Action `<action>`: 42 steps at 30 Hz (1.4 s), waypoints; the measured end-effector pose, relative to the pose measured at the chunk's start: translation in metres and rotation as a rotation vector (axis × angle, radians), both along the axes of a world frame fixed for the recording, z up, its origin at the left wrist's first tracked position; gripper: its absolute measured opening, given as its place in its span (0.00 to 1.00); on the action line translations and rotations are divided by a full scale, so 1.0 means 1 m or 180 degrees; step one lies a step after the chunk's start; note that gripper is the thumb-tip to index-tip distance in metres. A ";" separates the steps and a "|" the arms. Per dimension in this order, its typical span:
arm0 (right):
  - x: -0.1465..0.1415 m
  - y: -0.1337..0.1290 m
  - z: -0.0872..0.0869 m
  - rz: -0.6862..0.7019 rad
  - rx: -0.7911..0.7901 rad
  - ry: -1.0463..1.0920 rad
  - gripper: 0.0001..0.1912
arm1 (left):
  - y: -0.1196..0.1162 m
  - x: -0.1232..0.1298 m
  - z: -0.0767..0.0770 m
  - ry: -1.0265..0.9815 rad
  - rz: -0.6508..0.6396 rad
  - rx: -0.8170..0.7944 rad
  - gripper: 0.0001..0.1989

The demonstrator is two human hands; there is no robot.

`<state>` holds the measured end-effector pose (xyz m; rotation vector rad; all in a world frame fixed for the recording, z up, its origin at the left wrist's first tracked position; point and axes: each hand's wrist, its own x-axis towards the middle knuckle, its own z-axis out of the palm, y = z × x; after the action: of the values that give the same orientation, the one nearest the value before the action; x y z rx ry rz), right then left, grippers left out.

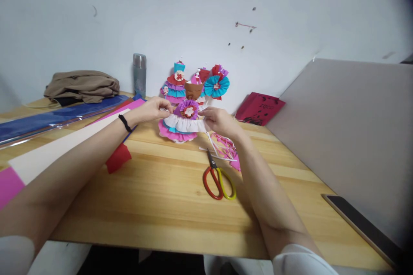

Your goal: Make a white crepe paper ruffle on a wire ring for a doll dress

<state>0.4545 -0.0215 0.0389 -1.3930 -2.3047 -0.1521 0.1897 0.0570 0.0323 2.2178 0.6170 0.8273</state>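
I've got the ruffled paper dress [182, 125] at ctr of frame. L hand [163, 108] is nearly closed, fingertips pinching its upper L edge; R hand [217, 119] pinches the R end of the white ruffle, also nearly closed. Directly behind, other paper pieces [176, 88] crowd the space up to the wall; they overlap, so can't get a sure ct. Below R hand, paper strips [222, 148] lie tangled, partly hidden by my R forearm; too many to ct. Scissors [214, 175] sit just beside them, lower ctr. Ct of the rest: 1 bottle [140, 75] & 1 brown cloth [82, 86] upper L, 1 red scrap [118, 158] L of ctr, 1 red bag [260, 108] R of ctr, 1 phone [361, 227] lower R.
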 end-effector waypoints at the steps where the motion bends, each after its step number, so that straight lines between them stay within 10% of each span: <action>1: 0.000 0.000 0.000 0.0003 0.0032 0.0000 0.23 | 0.000 0.000 0.000 0.0005 -0.0003 -0.0007 0.08; 27: 0.000 -0.004 -0.002 0.0039 0.0089 -0.0020 0.22 | -0.005 -0.001 0.003 -0.0090 -0.0038 -0.0159 0.07; 42: -0.004 0.028 -0.033 0.0042 0.0398 0.1004 0.13 | -0.004 0.000 0.002 -0.0250 -0.0043 -0.0274 0.08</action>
<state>0.4508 0.0067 0.0057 -1.2412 -2.0094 -0.0654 0.1897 0.0526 0.0338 2.0993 0.5882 0.8607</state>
